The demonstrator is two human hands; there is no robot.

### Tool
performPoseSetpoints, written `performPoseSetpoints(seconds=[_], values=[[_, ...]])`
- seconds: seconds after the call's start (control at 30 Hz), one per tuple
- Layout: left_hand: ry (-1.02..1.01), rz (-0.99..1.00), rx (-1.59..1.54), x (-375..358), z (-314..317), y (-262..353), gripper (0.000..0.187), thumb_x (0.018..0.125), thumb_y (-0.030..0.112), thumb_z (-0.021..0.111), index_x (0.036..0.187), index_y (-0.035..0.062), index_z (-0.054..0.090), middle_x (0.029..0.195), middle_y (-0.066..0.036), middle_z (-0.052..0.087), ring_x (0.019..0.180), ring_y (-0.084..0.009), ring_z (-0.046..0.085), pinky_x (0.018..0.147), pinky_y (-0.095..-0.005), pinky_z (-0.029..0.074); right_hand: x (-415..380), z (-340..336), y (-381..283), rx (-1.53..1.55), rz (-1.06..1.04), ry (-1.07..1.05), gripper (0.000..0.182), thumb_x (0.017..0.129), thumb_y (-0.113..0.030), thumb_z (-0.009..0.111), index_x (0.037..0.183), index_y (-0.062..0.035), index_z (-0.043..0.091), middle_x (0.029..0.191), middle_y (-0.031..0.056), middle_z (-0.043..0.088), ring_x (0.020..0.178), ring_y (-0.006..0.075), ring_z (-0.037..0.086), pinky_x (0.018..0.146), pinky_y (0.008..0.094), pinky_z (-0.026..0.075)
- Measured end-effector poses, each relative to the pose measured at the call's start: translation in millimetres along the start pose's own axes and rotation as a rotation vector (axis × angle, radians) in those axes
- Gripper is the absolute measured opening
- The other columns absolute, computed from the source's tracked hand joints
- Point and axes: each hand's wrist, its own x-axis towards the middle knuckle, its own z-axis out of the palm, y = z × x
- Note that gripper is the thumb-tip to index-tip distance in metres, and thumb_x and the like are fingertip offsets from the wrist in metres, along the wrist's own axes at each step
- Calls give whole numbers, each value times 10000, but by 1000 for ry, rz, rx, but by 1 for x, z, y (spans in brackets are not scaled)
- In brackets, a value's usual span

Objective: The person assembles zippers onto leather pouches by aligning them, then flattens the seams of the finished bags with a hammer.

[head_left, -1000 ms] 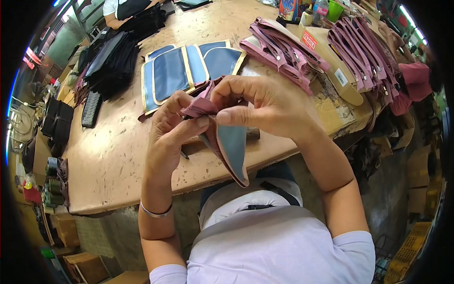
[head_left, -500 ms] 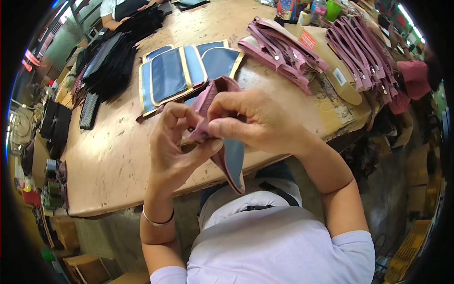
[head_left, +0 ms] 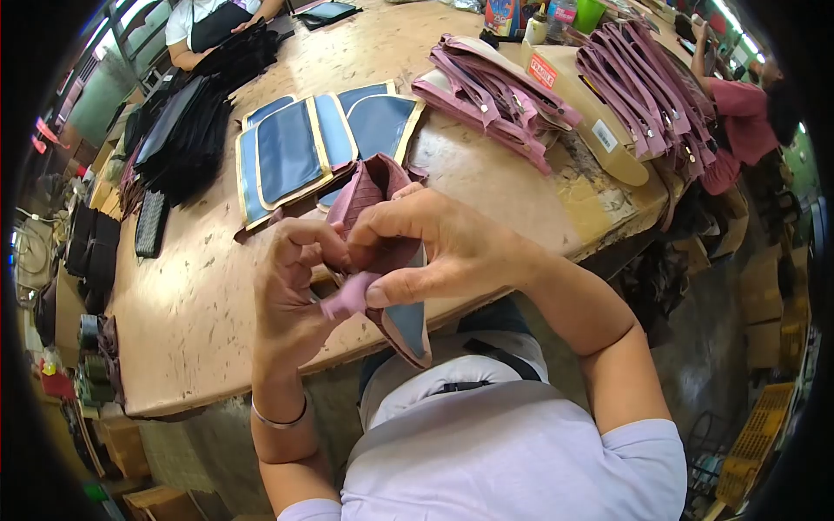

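Between my hands, over the table's near edge, is a folded mauve leather piece (head_left: 356, 193) with a crocodile-like texture and a blue-grey lining. A lighter pink flap (head_left: 349, 295) bulges out at its near side. My left hand (head_left: 291, 282) is closed on the left edge, fingertips pinching close to the flap. My right hand (head_left: 447, 243) grips from the other side, thumb against the flap and fingers bent over the top. Part of the piece is hidden behind the fingers. Just beyond lie several blue panels (head_left: 300, 154) with yellowish borders, overlapping one another.
Mauve zippered pieces (head_left: 491, 100) and another mauve stack (head_left: 647, 95) lie right, around tan cardboard (head_left: 599, 122). Black pieces (head_left: 178, 143) are piled left beside a dark textured strip (head_left: 151, 224). One co-worker (head_left: 213, 26) is across the table, another person (head_left: 743, 117) at right.
The pink flap has come into sight between my hands, and my right thumb has shifted onto it. My hands and the piece appear slightly lower and further left. The person at right shows more.
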Motion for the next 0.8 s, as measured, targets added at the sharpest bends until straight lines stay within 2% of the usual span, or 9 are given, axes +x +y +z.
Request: performPoseSetpoints(seconds=[0.07, 0.1, 0.17, 0.27, 0.4, 0.47, 0.63, 0.73, 0.8], values=[[59, -120, -156, -4, 7, 8, 388, 703, -33, 707, 1000, 25, 464, 893, -42, 564, 854, -110, 549, 871, -321, 429, 2, -1, -4, -186, 11, -15, 321, 728, -187, 712, 949, 1, 575, 845, 94, 605, 794, 167, 589, 737, 275, 445], [92, -55, -110, -6, 8, 7, 383, 705, -39, 703, 1002, 21, 467, 894, -48, 572, 850, -114, 554, 865, -321, 433, 4, 0, -7, -277, 12, -24, 317, 723, -185, 713, 948, -8, 576, 847, 97, 605, 795, 182, 592, 744, 283, 439], [154, 80, -10, -7, 5, 3, 374, 709, -51, 695, 1004, 15, 474, 896, -62, 589, 842, -124, 565, 853, -321, 442, 8, -1, -9, -303, -114, 40, 291, 702, -150, 705, 935, -30, 578, 850, 85, 604, 803, 204, 591, 764, 295, 424], [129, 527, 152, 1, -6, -9, 361, 717, -62, 684, 1006, 10, 479, 932, -68, 581, 854, -149, 567, 838, -290, 452, 20, -2, -14, -324, -297, 88, 257, 662, -93, 662, 894, -22, 578, 798, 102, 607, 755, 223, 591, 708, 325, 436], [147, 220, 108, -11, -9, -11, 436, 710, -104, 663, 1065, 29, 448, 1031, -58, 483, 857, -174, 573, 848, -342, 454, 26, -6, 0, -300, -258, 22, 244, 659, -65, 630, 893, -40, 565, 770, 85, 599, 734, 215, 591, 738, 335, 422], [88, 217, 25, -16, -11, -21, 499, 713, -102, 661, 1101, 61, 393, 1011, -54, 466, 872, -162, 585, 890, -364, 428, 23, -3, 7, -325, -222, -14, 231, 664, -67, 625, 886, -48, 566, 771, 78, 603, 723, 205, 591, 741, 338, 421], [-11, 402, 161, -21, -18, -33, 512, 702, -88, 672, 1084, 78, 373, 943, -37, 459, 873, -153, 584, 972, -409, 354, 18, 3, 6, -273, -126, -29, 212, 707, -99, 616, 912, -77, 568, 831, 49, 607, 830, 198, 570, 800, 334, 364], [78, 194, 60, -27, -14, -30, 524, 687, -95, 668, 1077, 74, 361, 910, -27, 454, 843, -142, 576, 978, -408, 348, 17, 11, 9, -272, -144, -36, 218, 714, -109, 634, 920, -83, 567, 848, 41, 608, 842, 206, 569, 833, 346, 338], [74, 29, -10, -27, -14, -26, 516, 687, -97, 655, 1072, 68, 353, 914, -29, 453, 815, -122, 558, 876, -325, 419, 18, 20, 10, -314, -157, 16, 219, 700, -106, 667, 892, -78, 565, 819, 31, 600, 787, 213, 577, 836, 335, 345]])
